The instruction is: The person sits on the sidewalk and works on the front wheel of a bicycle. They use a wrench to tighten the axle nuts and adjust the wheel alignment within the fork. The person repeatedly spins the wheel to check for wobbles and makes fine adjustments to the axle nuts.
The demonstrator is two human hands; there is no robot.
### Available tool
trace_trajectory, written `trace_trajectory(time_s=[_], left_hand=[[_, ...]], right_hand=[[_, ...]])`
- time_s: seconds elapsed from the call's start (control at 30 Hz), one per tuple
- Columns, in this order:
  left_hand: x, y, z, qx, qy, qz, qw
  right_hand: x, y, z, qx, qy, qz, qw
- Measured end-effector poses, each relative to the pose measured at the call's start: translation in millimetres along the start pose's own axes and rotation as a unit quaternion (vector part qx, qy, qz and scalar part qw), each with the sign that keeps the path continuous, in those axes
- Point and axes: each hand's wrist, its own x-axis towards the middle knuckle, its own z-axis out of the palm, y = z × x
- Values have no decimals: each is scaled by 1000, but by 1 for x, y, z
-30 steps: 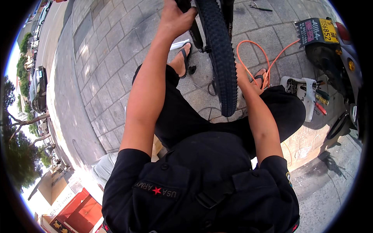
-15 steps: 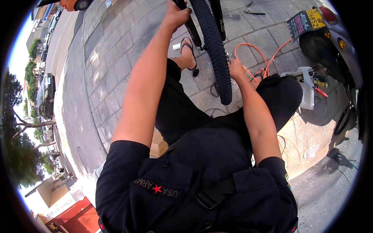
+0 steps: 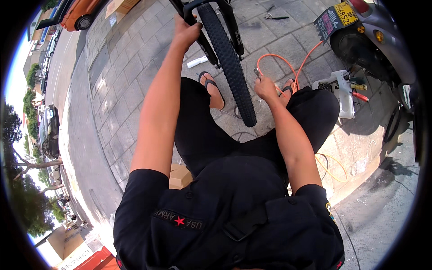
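A bicycle's front wheel with a black knobbly tire (image 3: 229,67) stands upright between my knees. My left hand (image 3: 186,33) is closed around the left leg of the black bicycle fork (image 3: 208,48). My right hand (image 3: 266,87) is just right of the tire, apart from it. Its fingers are closed on a small metal tool (image 3: 257,72), whose tip sticks out beyond them; its exact kind is unclear. An orange hose (image 3: 272,55) loops close by that hand, and whether it joins the tool cannot be made out.
To the right are a parked scooter (image 3: 355,49) and a white plastic holder (image 3: 345,103) with tools. Pliers (image 3: 276,17) lie on the paving ahead. A white tube (image 3: 197,61) is near my left foot, and a cardboard box (image 3: 181,177) sits by my left thigh.
My right hand has come away from the tire's side, and the metal tool now shows in it. The wheel appears farther left as the view shifts. My left hand keeps its grip.
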Motion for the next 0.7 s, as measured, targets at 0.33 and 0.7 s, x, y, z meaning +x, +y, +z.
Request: trace_trajectory(time_s=[0.33, 0.7], left_hand=[[10, 30, -18, -337, -42, 25, 940], [31, 45, 14, -292, 156, 3, 944]], right_hand=[[48, -35, 24, 75, 13, 33, 997], [74, 0, 65, 20, 89, -122, 988]])
